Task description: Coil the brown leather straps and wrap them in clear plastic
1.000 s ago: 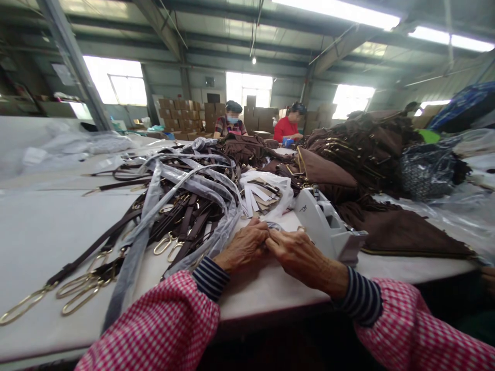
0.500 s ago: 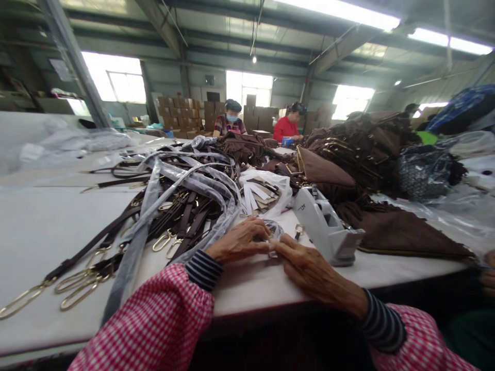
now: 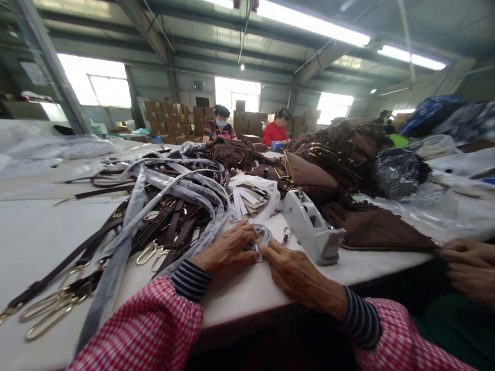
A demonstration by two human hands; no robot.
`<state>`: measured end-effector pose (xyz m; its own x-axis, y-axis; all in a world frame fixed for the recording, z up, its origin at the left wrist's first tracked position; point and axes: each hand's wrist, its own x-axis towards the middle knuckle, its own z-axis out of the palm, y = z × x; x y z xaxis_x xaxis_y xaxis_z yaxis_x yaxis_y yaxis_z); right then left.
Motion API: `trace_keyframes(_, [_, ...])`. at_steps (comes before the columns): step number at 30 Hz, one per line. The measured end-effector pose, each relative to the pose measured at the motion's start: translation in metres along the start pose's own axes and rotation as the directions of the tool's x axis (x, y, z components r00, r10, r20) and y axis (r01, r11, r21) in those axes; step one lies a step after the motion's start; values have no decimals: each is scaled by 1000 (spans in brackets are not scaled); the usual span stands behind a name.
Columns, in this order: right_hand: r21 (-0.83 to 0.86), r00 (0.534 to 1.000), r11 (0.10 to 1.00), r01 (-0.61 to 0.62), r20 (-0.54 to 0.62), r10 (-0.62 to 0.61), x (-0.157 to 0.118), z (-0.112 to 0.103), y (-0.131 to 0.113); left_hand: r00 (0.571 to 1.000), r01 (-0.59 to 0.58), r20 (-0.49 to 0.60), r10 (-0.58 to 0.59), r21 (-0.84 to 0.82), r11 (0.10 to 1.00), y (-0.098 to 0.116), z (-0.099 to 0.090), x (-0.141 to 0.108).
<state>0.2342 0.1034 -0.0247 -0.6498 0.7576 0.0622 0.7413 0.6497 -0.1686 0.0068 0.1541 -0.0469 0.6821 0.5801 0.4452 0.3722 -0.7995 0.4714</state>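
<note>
A small coil of plastic-wrapped strap lies on the table between my hands. My left hand is closed on its left side, with the fingers bent over it. From the right, my right hand presses its fingertips together at the coil's near edge. A small whitish piece, perhaps tape, shows between the fingertips. A metal clasp on a short dark end rests just right of the coil. Beside my right hand stands a grey tape dispenser. My fingers hide part of the coil.
Dark straps with gold clasps, some in plastic sleeves, are heaped at left. Behind the coil lies a plastic bag of paper strips. Brown zippered bags pile up at right. A co-worker's hand is at the right edge; two people sit opposite.
The view has turned a little to the right. My right fingertips have lowered to the coil's near edge, and the whitish piece now shows there. A co-worker's hand has come further into view.
</note>
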Motion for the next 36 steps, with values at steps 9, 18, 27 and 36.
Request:
trace_keyframes(9, [105,847,991,-77,-518,121,-67,-75,33,987,148,-65,-144,65,987,6,2,6])
trace_keyframes(18, [547,812,718,-430,-113,573,-76,-100,99,850,314,-263,-456,-443,840,21,-10,16])
trace_keyframes(27, [824,716,437,-362,-55,696,-58,-77,95,786,317,-290,-546,-570,758,21,-9,18])
trace_keyframes(36, [904,610,414,-102,-272,744,-63,-83,71,761,333,-291,-580,-592,734,18,-8,19])
